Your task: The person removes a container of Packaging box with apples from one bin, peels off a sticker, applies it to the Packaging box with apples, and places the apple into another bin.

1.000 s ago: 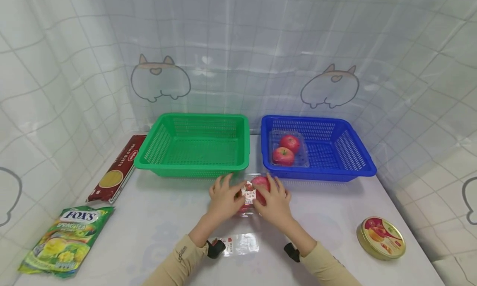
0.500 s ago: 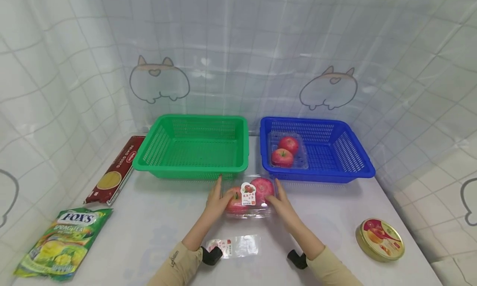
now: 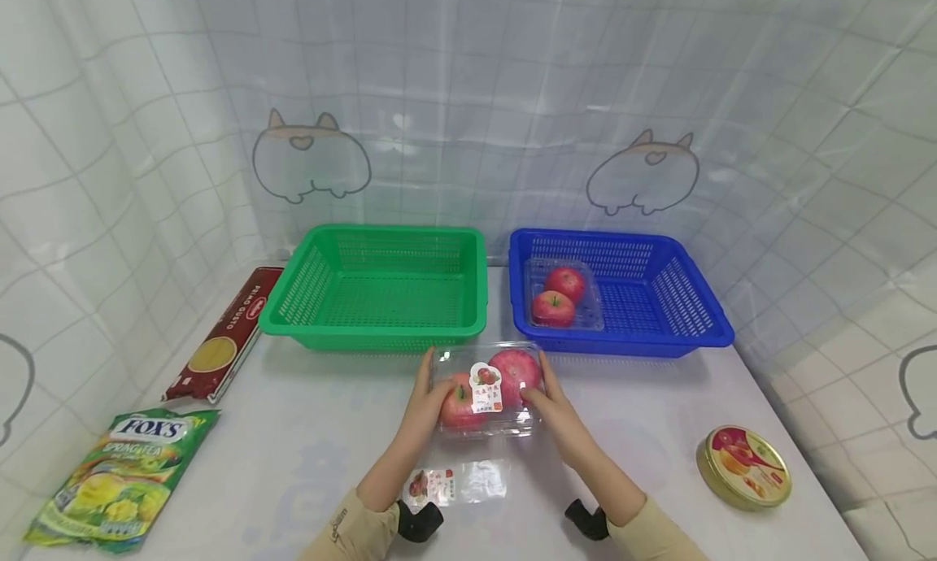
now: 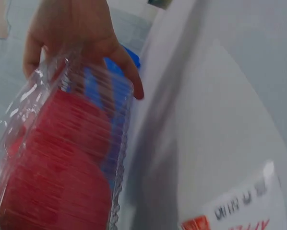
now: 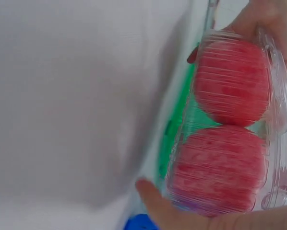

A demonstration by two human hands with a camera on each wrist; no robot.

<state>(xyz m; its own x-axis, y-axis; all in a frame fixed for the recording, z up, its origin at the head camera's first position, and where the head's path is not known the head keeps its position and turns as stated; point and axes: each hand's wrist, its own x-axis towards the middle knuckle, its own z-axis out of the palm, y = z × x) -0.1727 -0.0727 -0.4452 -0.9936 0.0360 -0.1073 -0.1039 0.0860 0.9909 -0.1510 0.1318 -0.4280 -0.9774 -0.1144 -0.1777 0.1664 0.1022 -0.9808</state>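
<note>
Over white tabletop (image 3: 307, 447), before green basket (image 3: 376, 284) and blue basket (image 3: 622, 293), holding clear two-apple clamshell (image 3: 486, 389) aloft, left hand (image 3: 428, 394) and right hand (image 3: 552, 402) fingers clamping its ends.

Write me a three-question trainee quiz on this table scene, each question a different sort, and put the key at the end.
1. True or false: the green basket holds a pack of apples.
2. Multiple choice: the clear apple pack between the left hand and right hand is A) inside the blue basket, B) in front of both baskets, C) on the round tin.
3. Fill in: the long pasta box lies to the ____ of the green basket in the head view.

Key:
1. False; it shows nothing inside.
2. B.
3. Left.
</note>
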